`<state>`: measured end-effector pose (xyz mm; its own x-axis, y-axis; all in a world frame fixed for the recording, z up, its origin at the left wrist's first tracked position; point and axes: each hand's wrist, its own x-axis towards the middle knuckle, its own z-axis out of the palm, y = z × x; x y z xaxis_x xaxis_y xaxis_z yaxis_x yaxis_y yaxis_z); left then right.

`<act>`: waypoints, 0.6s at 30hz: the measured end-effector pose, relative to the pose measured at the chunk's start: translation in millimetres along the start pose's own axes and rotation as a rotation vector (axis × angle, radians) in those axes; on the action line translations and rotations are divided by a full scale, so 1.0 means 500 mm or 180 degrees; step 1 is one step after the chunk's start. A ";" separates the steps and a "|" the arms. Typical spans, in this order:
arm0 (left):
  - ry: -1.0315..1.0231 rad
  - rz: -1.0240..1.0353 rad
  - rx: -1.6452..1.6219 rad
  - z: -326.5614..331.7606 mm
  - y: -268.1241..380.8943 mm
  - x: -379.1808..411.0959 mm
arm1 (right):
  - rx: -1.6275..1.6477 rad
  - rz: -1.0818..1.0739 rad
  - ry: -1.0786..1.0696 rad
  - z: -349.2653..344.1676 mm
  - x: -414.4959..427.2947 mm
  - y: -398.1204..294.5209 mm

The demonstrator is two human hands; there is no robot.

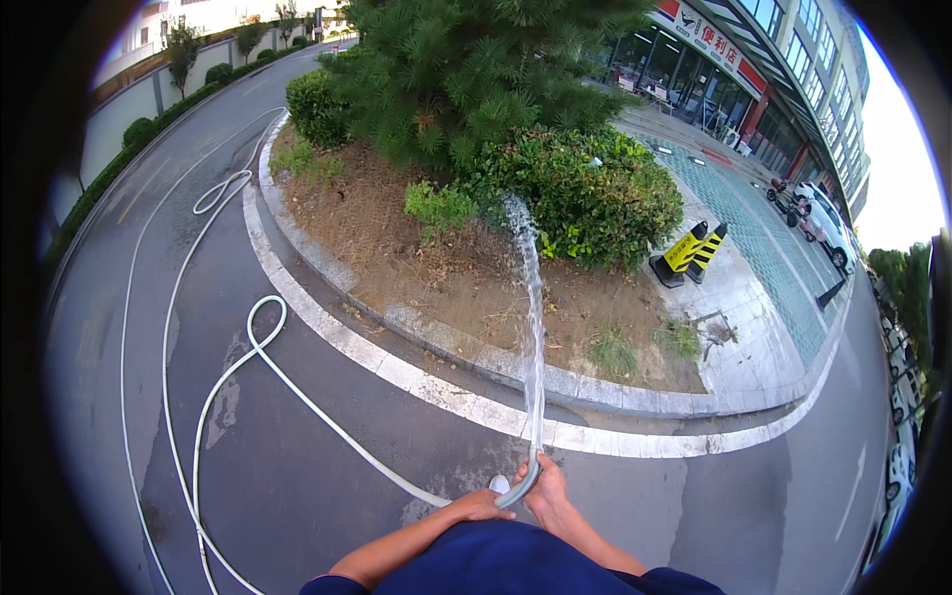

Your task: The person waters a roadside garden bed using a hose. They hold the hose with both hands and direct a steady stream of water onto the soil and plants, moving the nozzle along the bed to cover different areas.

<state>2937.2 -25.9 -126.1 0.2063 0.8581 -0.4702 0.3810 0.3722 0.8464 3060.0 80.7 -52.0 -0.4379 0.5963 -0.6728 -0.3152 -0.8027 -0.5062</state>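
My right hand [547,487] grips a pale garden hose [520,487] close to its open end, which points away from me. Farther back along the same hose, near my waist, my left hand [480,506] is closed around it. A stream of water [534,320] shoots from the hose end, crosses the kerb and lands at the near side of a clipped green shrub [587,190]. Bare soil [461,275] strewn with dry needles lies under the stream. The tip of a white shoe [499,484] shows beside the hose.
The hose trails left in a loop [266,320] and long runs over the asphalt [312,491]. A stone kerb [416,379] borders the planting bed. A pine tree [461,82] rises behind. Two yellow-black caution posts [684,253] stand at right; a white car [825,223] is parked farther off.
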 end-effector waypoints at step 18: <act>-0.0080 -0.0316 -0.0001 0.006 0.026 0.105 | 0.0160 0.0124 0.0155 -0.065 0.066 -0.076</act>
<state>2955.7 23.0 -140.5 0.1902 0.8079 -0.5578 0.4003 0.4550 0.7955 3084.7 131.2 -72.4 -0.4096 0.5632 -0.7176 -0.3411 -0.8241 -0.4522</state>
